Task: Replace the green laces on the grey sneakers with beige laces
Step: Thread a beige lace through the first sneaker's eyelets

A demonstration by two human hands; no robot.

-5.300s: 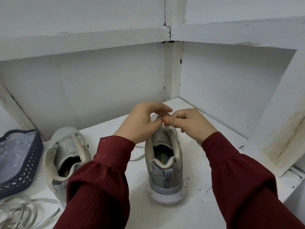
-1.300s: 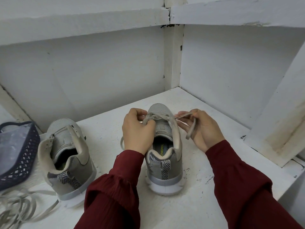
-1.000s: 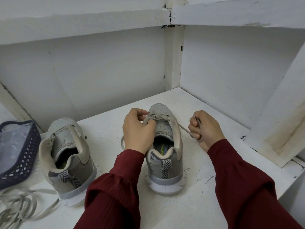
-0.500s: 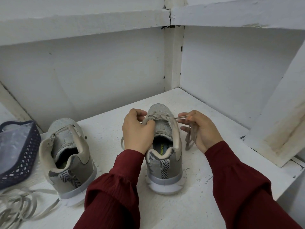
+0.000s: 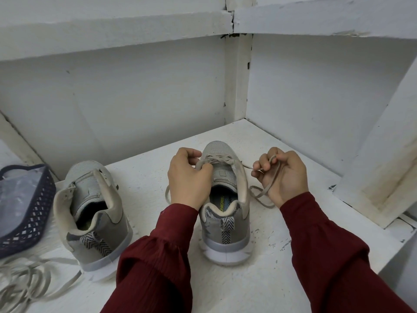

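While left hand grips sneaker, right hand pinches beige lace beside it.

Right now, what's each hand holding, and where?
Right hand grips the flat beige lace along its free end; left hand holds the grey sneaker at its eyelet edge.

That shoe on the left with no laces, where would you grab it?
Probably best to take the left sneaker by its heel collar, from above and behind: the heel faces you and the unlaced mouth gapes, so a grip can pinch that rim.
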